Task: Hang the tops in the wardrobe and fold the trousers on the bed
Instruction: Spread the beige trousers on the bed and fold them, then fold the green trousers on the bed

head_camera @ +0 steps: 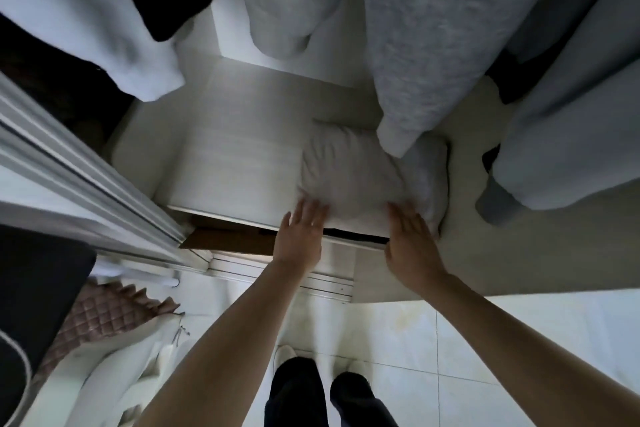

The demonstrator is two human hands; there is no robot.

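A pale tiled floor (467, 350) fills the near right. At near left lie a quilted pink-brown cover (104, 315) and a dark cushion (31, 288). A sliding-door frame (79, 163) runs diagonally on the left, above a metal floor track (311, 279).

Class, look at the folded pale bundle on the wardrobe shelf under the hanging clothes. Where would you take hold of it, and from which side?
Probably by its two short ends, coming from the open front edge. The folded bundle lies flat and wide across the shelf, soft and creased, so one hand would let it sag. The left hand and right hand already flank its near corners, while a hanging grey garment crowds it from above.
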